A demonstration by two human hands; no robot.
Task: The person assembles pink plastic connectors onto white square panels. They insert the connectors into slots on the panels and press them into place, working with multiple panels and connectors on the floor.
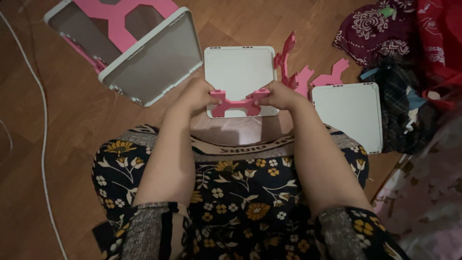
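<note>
Bare brown wooden floor [72, 144] lies open to my left, edged only by a thin white cable [42, 120]; the right is crowded by a heap of patterned clothes [399, 48]. The room is dim. Far left stands a half-built white-and-pink panel box [144, 53]; a second white square panel [349, 113] lies right. My left hand [196, 96] and right hand [279, 94] each pinch an end of a pink plastic connector piece [237, 103], seemingly against the near edge of a white square plastic panel [239, 77].
</note>
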